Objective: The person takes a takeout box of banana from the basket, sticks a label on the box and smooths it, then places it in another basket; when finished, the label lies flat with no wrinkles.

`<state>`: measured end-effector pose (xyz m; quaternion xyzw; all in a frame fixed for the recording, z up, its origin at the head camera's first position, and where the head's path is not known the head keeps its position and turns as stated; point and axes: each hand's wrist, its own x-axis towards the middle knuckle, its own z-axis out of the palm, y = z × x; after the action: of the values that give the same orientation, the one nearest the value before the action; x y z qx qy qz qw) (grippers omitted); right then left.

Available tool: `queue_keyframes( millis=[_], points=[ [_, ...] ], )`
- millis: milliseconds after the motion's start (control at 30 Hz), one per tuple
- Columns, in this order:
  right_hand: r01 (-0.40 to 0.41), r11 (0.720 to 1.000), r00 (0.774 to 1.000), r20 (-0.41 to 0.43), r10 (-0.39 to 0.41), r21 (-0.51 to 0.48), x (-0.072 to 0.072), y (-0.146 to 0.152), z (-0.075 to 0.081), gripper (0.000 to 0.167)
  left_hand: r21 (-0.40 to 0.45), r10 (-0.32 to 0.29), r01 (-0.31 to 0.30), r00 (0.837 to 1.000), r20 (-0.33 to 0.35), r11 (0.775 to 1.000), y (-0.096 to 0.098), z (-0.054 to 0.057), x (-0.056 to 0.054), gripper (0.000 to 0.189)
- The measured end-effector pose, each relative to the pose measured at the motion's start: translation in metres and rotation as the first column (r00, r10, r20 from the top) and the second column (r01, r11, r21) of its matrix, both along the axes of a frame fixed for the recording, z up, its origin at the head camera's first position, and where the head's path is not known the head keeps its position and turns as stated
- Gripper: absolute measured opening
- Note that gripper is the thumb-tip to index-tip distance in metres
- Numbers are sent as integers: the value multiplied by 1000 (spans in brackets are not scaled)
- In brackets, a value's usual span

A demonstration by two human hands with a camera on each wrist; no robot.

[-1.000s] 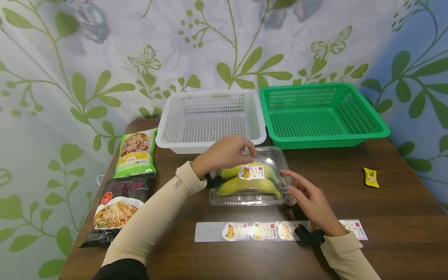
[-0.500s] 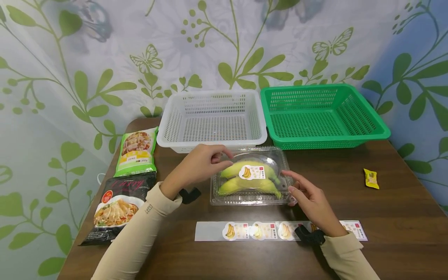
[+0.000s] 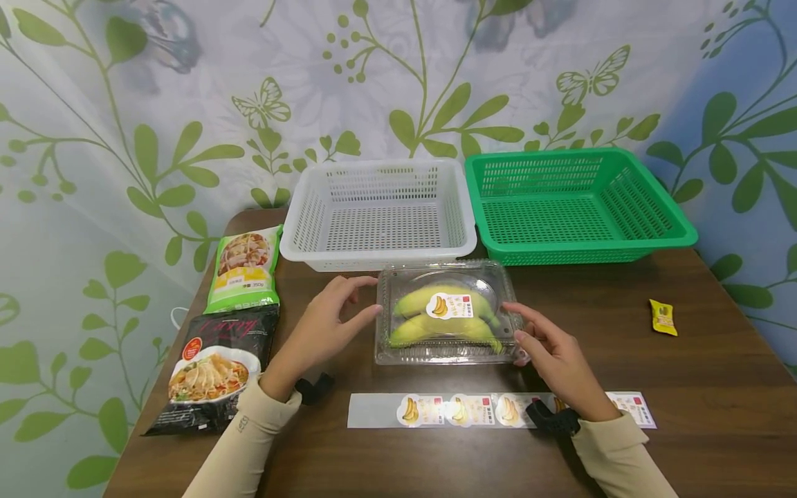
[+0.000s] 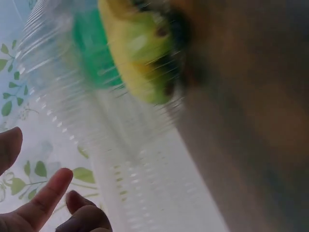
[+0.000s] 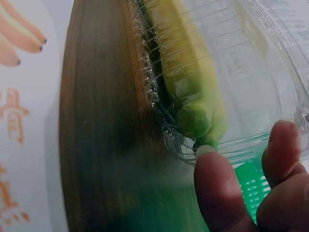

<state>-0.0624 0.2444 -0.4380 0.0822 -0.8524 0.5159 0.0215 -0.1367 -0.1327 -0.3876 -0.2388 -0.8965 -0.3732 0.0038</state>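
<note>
A clear plastic clamshell box (image 3: 445, 349) with yellow-green bananas (image 3: 442, 328) inside lies on the table, lid down. A white banana label (image 3: 450, 306) sits on top of the lid. My left hand (image 3: 324, 328) is at the box's left side, thumb and index finger extended, fingertips right at the edge. In the left wrist view its fingers (image 4: 41, 203) show apart from the blurred box. My right hand (image 3: 554, 353) rests at the box's right side, index fingertip and thumb at the edge. Up close, the right thumb (image 5: 217, 188) overlaps a box corner.
A strip of banana stickers (image 3: 373, 411) lies in front of the box, partly under the right wrist. Behind stand a white basket (image 3: 376, 261) and a green basket (image 3: 591, 250). Two food bags, one green (image 3: 243, 270) and one black (image 3: 214, 373), lie left; a yellow packet (image 3: 663, 317) lies right.
My left hand has moved from over the lid and label down and left to the box's left edge, its fingers spreading. The right hand and the box have stayed in place.
</note>
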Motion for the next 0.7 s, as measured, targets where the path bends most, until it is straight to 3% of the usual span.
queue_keyframes(
  millis=[167,333,700],
  points=[
    [3,1000,1000,1,-3,1,0,0,0,44,-3,22,-22,999,44,1000,1,-15,6,58],
    [3,1000,1000,-8,-2,6,0,0,0,44,6,-8,8,994,113,1000,6,-24,10,67],
    [-2,1000,1000,-4,2,11,0,1,1,44,230,-139,76,952,273,970,12,-34,12,68]
  ],
)
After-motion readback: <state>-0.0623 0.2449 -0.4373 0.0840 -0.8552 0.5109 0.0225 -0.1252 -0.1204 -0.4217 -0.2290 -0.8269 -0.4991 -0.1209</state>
